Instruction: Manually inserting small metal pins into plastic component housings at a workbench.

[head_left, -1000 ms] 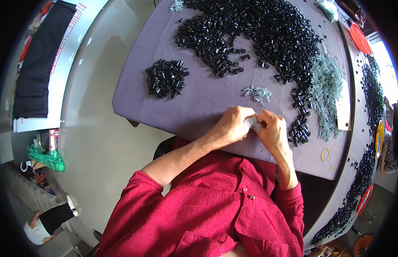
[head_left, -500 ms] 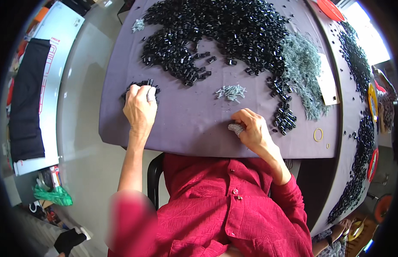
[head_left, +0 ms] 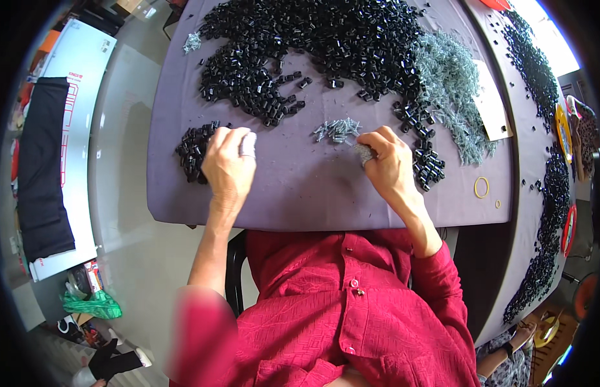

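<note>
My left hand is closed, fingertips pointing down, just right of a small heap of black plastic pieces. A pale wrap circles one of its fingers, and whatever it grips is hidden. My right hand is pinched at the right edge of a small pile of thin silvery screws. Grey textured wrapping covers its thumb. What sits between those fingertips is too small to make out. The two hands are apart, over the near part of the cloth-covered table.
A large mound of black pieces spreads across the far side, beside a heap of silvery screws. Yellow rings lie at right. A second table holds more black pieces; another person's arm shows at lower right.
My left hand has moved right, off the small black heap. My right hand has moved forward to the screw pile. A person's legs show more at lower left.
</note>
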Demonstrator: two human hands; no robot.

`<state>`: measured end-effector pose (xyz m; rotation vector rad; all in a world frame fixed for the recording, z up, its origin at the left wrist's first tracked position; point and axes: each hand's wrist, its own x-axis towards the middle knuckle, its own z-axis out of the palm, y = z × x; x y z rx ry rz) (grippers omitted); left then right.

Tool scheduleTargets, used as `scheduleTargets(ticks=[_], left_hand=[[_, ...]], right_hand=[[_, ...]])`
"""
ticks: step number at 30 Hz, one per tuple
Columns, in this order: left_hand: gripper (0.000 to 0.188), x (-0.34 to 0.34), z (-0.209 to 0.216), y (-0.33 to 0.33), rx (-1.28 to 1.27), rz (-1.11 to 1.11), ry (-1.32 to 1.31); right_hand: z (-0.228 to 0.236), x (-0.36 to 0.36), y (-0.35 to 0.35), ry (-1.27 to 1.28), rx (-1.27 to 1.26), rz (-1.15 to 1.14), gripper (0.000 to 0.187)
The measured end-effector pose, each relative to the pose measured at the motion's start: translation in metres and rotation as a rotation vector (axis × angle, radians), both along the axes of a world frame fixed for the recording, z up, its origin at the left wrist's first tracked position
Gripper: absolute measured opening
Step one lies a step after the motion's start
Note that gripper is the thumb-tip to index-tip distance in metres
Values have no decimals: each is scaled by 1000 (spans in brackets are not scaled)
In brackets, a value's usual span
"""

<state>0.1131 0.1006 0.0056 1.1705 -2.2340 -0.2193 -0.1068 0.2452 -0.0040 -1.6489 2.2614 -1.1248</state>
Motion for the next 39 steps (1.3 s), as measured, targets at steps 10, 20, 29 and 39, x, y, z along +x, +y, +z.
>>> scheduleTargets(ticks=[10,20,29,39], left_hand=[[3,-71,1,12,38,-255,73],[9,-138,-12,-38,21,-403,112],[12,-157,-22,-48,86,-446,-33],[13,-130,-21,-59,67,-364,93]], right_hand=[[-10,8,-11,138,80,41,14],[-14,7,12,40,-12,124,22],[-19,8,11,25,-93,95,24],[-22,8,13,8,-147,106,28]])
